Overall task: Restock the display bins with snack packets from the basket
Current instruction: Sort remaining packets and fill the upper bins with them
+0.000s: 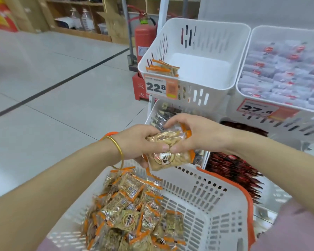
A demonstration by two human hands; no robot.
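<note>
A white basket (207,200) with orange handles sits close in front of me, its left half piled with several orange-edged snack packets (130,207). Above its far rim both hands hold a small stack of the same snack packets (168,156). My left hand (140,142), with a gold bangle on the wrist, grips the stack from the left. My right hand (192,134) pinches it from the right and top. Beyond stands a white display bin (198,87) tagged 22.8, with only a few matching packets (163,68) in its left front corner.
To the right a second white bin (246,57) tagged 27.6 is full of clear red-labelled packets. Lower bins (150,113) hold dark and red packets. A red fire extinguisher (144,42) stands behind the rack. Open tiled floor lies on the left.
</note>
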